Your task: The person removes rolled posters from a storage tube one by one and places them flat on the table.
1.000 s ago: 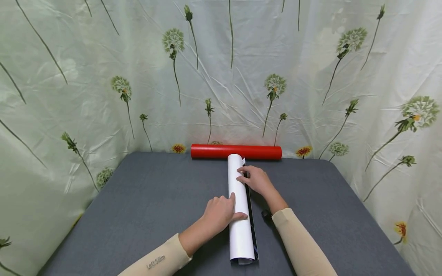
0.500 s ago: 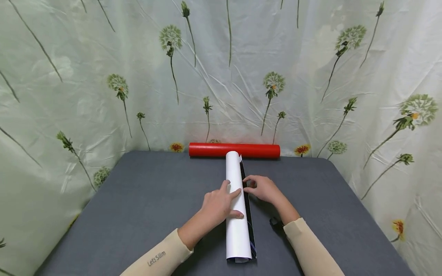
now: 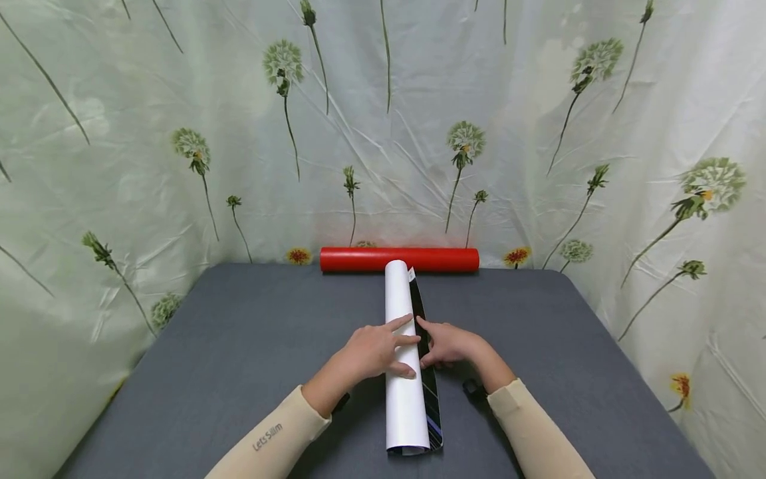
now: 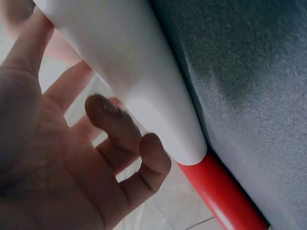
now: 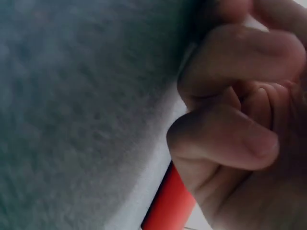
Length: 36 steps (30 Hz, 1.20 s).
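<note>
A white rolled poster [image 3: 407, 412] lies lengthwise in the middle of the grey table, its loose edge turned out along the right side as a dark printed strip [image 3: 432, 406]. My left hand [image 3: 374, 349] lies across the roll, thumb and fingers spread over its white back; the left wrist view shows the palm beside the roll [image 4: 144, 91]. At the roll's right side is my right hand [image 3: 451, 342], index fingertip and thumb touching near the dark strip with a gap between them. In the right wrist view its other fingers [image 5: 220, 139] are bent.
A red tube [image 3: 359, 259] lies crosswise at the table's back edge, just beyond the roll's far end. Behind the table [image 3: 269, 332] hangs a pale curtain [image 3: 383, 133] printed with dandelions.
My right hand has slid toward me along the roll's right side, and its index finger and thumb have spread apart. My left fingers have fanned further over the roll. The dark strip shows wider.
</note>
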### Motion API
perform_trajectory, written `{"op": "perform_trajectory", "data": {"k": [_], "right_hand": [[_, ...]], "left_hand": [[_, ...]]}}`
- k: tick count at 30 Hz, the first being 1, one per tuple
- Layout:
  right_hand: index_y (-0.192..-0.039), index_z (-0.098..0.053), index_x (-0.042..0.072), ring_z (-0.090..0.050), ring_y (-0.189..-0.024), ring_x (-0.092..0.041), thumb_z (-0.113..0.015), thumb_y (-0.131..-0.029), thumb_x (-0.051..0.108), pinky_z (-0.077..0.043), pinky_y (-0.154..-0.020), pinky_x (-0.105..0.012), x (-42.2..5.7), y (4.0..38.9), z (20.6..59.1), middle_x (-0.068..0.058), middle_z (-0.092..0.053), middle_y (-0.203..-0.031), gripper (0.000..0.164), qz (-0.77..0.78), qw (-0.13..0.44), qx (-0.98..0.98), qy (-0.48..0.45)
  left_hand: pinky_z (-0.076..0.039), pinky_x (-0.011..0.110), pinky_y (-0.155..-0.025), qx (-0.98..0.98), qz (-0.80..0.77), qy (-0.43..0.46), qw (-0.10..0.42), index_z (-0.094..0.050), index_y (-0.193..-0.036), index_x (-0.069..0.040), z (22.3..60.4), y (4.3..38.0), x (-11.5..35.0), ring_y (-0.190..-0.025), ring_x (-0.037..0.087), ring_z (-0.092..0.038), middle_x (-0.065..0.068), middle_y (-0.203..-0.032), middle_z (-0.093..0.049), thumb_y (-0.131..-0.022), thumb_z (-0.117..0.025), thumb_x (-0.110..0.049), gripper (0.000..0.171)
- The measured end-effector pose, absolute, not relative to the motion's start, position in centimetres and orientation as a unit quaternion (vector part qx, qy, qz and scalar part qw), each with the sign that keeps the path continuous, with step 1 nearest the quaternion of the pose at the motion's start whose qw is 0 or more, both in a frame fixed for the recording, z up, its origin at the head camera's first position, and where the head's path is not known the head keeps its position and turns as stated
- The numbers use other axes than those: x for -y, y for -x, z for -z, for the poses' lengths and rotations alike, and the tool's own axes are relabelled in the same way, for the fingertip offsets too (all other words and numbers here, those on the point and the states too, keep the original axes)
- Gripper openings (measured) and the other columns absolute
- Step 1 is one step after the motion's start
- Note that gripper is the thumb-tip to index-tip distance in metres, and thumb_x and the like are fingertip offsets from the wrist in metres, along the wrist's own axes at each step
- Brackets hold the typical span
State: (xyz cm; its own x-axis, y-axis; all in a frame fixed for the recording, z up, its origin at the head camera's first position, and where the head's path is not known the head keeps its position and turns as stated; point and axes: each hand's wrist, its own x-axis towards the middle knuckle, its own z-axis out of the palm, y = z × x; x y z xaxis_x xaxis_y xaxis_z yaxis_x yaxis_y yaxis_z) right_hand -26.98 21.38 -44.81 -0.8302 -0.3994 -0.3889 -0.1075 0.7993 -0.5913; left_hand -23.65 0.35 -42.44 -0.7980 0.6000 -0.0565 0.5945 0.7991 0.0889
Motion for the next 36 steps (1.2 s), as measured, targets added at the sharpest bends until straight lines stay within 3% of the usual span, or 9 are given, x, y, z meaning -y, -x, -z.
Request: {"op": "perform_trajectory", "data": {"k": [5, 13, 18, 24, 31, 36], "right_hand": [[-0.170, -0.014, 0.003, -0.055, -0.052, -0.013, -0.080, -0.091, 0.007, -0.044, -0.054, -0.027, -21.4, 27.1, 44.8, -0.003, -0.064, -0.063, 0.103, 0.311, 0.273, -0.899, 0.145], [-0.171, -0.011, 0.007, -0.054, -0.047, -0.014, -0.077, -0.095, 0.005, -0.045, -0.052, -0.027, -21.8, 27.2, 44.9, -0.005, -0.066, -0.061, 0.101, 0.338, 0.293, -0.885, 0.133], [-0.171, -0.010, 0.007, -0.055, -0.047, -0.015, -0.076, -0.095, 0.004, -0.047, -0.052, -0.027, -21.8, 27.2, 45.2, -0.006, -0.066, -0.062, 0.100, 0.356, 0.299, -0.875, 0.134], [-0.171, -0.008, 0.008, -0.056, -0.046, -0.015, -0.076, -0.096, 0.006, -0.048, -0.051, -0.027, -21.7, 27.1, 45.4, -0.007, -0.066, -0.062, 0.102, 0.366, 0.306, -0.869, 0.131], [-0.172, -0.006, 0.010, -0.058, -0.046, -0.014, -0.074, -0.097, 0.008, -0.037, -0.046, -0.025, -21.7, 27.1, 45.3, -0.006, -0.067, -0.061, 0.101, 0.355, 0.313, -0.873, 0.121], [-0.173, -0.005, 0.016, -0.060, -0.046, -0.015, -0.082, -0.093, 0.018, -0.040, -0.045, -0.026, -21.6, 27.3, 45.2, -0.008, -0.067, -0.063, 0.111, 0.380, 0.306, -0.867, 0.101]], "left_hand": [[-0.058, 0.035, -0.080, -0.944, -0.035, -0.323, 0.050, -0.064, -0.146, -0.042, 42.3, 24.0, -0.2, -0.105, 0.022, -0.073, -0.006, -0.168, -0.045, -0.088, -0.078, -0.063, 0.064], [-0.057, 0.033, -0.067, -0.948, -0.025, -0.317, -0.025, -0.071, -0.134, -0.036, 42.6, 23.9, -0.7, -0.087, 0.020, -0.077, -0.001, -0.156, -0.058, -0.088, -0.069, -0.074, 0.060], [-0.055, 0.032, -0.065, -0.948, -0.020, -0.317, -0.029, -0.071, -0.134, -0.037, 43.2, 23.7, -0.8, -0.076, 0.020, -0.072, 0.003, -0.153, -0.057, -0.088, -0.074, -0.069, 0.056], [-0.059, 0.034, -0.071, -0.938, -0.009, -0.346, -0.013, -0.073, -0.133, -0.044, 43.2, 23.7, -0.3, -0.086, 0.022, -0.074, 0.007, -0.156, -0.053, -0.094, -0.074, -0.057, 0.041], [-0.062, 0.042, -0.086, -0.934, -0.078, -0.349, -0.005, -0.080, -0.118, -0.031, 43.0, 23.8, -0.1, -0.102, 0.029, -0.073, 0.010, -0.154, -0.054, -0.091, -0.078, -0.057, 0.038], [-0.061, 0.044, -0.089, -0.934, -0.091, -0.347, 0.010, -0.080, -0.115, -0.029, 42.8, 23.9, 0.1, -0.103, 0.031, -0.072, 0.012, -0.154, -0.054, -0.090, -0.082, -0.051, 0.034]]}}
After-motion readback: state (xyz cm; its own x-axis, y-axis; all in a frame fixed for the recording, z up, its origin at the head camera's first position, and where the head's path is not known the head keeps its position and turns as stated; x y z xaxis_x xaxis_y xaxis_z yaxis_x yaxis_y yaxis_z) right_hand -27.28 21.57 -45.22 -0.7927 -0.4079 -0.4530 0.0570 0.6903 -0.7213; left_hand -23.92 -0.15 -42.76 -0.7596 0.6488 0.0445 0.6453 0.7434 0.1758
